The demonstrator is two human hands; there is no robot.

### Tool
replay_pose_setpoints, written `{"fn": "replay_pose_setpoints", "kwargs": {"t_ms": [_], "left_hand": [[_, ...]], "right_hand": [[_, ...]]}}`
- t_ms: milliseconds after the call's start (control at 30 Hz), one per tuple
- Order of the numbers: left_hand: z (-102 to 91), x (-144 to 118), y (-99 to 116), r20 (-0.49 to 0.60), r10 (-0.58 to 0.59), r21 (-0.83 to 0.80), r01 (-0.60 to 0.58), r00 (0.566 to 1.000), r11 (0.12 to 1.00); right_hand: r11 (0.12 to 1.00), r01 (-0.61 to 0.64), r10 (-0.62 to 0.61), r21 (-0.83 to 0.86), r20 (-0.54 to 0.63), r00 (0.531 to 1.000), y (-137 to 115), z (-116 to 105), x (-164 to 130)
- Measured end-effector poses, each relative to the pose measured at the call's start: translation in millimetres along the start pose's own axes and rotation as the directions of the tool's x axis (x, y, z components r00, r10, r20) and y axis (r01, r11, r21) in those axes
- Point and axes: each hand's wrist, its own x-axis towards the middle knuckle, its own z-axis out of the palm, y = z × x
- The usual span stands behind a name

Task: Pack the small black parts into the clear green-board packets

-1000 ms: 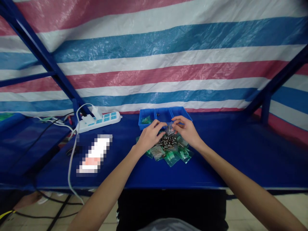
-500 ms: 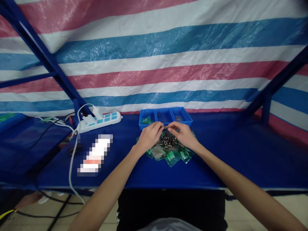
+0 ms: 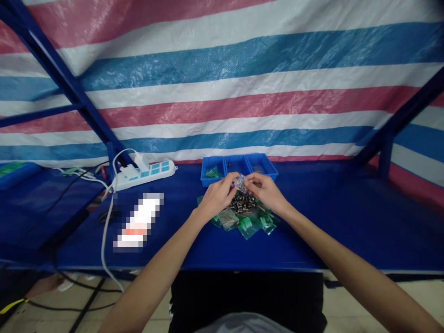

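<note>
Between my two hands is a small clear plastic bag (image 3: 242, 183) with shiny bits inside, too small to name. My left hand (image 3: 219, 192) pinches its left edge, and my right hand (image 3: 265, 190) pinches its right edge. Right below the bag lies a pile of small dark and silver metal parts (image 3: 242, 204), which look like screws. Around that pile are several small bags with green markings (image 3: 248, 226) and a clear bag of brownish parts (image 3: 229, 219). My fingers partly cover the back of the pile.
Behind my hands stand three blue bins (image 3: 236, 166), the left one with green bags in it. On the blue table (image 3: 347, 222) to the left are a white power strip (image 3: 152, 172), cables and a blurred-out white object (image 3: 140, 222). A striped tarp hangs behind.
The clear bag now shows plainly between my hands, where before only a small, thin edge could be seen. My hands have barely shifted. The pile looks the same.
</note>
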Motion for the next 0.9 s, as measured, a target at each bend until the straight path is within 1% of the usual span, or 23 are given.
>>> {"fn": "replay_pose_setpoints", "kwargs": {"t_ms": [67, 133, 233, 333, 433, 533, 633, 700, 800, 900], "left_hand": [[-1.3, 0.7, 1.5, 0.0, 0.037, 0.011, -0.037, 0.999, 0.999], [-1.7, 1.1, 2.6, -0.022, 0.061, 0.021, -0.061, 0.998, 0.998], [-1.2, 1.0, 2.7, -0.081, 0.033, 0.031, -0.03, 0.996, 0.999], [-1.2, 1.1, 3.2, -0.118, 0.0, 0.05, 0.006, 0.993, 0.999], [-2.1, 1.4, 5.3, -0.13, -0.008, 0.051, 0.015, 0.991, 0.999], [-1.8, 1.0, 6.4, -0.142, -0.011, 0.045, 0.017, 0.99, 0.999], [0.5, -0.3, 4.8, -0.137, -0.018, 0.032, 0.023, 0.99, 0.999], [2.0, -1.1, 3.6, -0.103, -0.009, 0.041, 0.013, 0.995, 0.999], [2.8, -1.7, 3.5, -0.061, 0.006, 0.07, -0.001, 0.998, 0.998], [2.1, -1.5, 4.8, -0.063, 0.012, 0.075, -0.007, 0.998, 0.997]], "right_hand": [[1.0, 0.004, -0.003, 0.022, -0.019, 1.0, 0.5, 0.4, -0.3], [1.0, 0.015, -0.015, 0.027, -0.027, 1.0, 1.7, 0.6, -0.3], [0.999, 0.037, -0.037, 0.002, -0.015, 0.999, 3.4, 0.3, 0.1], [0.988, 0.098, -0.101, -0.118, -0.015, 0.995, 3.2, 0.5, -0.5], [0.952, 0.168, -0.175, -0.254, -0.004, 0.985, 1.3, 1.8, -2.3], [0.938, 0.191, -0.199, -0.29, 0.003, 0.98, -0.8, 3.5, -3.9], [0.96, 0.146, -0.161, -0.238, -0.042, 0.986, -1.7, 3.7, -3.7], [0.978, 0.109, -0.121, -0.177, -0.06, 0.991, -1.7, 2.9, -2.8], [0.993, 0.079, -0.082, -0.084, -0.042, 0.996, -2.2, 1.8, -1.8], [0.999, 0.05, -0.05, -0.006, -0.012, 0.999, -4.1, 1.8, -2.3]]}}
